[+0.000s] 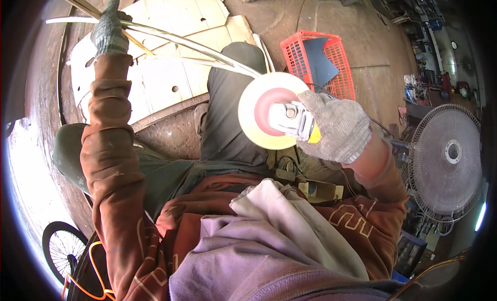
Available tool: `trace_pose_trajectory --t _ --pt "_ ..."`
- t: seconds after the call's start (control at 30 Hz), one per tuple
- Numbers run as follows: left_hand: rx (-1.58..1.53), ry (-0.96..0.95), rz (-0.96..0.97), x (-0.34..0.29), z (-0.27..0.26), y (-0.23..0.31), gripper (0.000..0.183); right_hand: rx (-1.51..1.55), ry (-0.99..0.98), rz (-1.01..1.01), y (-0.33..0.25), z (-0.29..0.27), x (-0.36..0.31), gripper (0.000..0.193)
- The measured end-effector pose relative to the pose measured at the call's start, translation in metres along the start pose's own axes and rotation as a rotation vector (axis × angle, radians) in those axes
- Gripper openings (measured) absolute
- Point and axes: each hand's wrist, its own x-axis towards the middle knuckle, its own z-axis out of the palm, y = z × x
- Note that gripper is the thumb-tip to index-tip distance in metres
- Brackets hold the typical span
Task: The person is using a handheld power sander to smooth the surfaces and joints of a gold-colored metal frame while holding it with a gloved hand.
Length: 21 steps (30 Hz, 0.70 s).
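Note:
My left hand, in a grey knit glove, is closed round a bundle of long thin metal strips at the upper left. The strips slant down to the right over my knee. My right hand, in a pale knit glove, grips an angle grinder; most of its body is hidden by the hand. A large round disc, pale yellow with a reddish middle, faces up on the grinder. One end of the strips meets the disc's upper left edge; I cannot tell whether they touch.
Flattened cardboard sheets lie on the floor beyond my legs. A red plastic crate holding a blue-grey piece stands to the right. Further right is a large fan. A small open box and cables sit by my right side. An orange cord hangs lower left.

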Motion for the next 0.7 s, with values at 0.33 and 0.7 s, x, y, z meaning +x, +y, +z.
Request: trace_pose_trajectory --t 0.33,0.7 --pt "-0.35 -0.095 0.01 -0.027 -0.004 -0.003 0.056 0.142 0.05 0.116 0.003 -0.004 -0.021 0.066" --pt "-0.708 -0.27 0.049 -0.045 -0.003 -0.015 0.064 0.312 0.033 0.228 -0.005 0.005 -0.06 0.071"
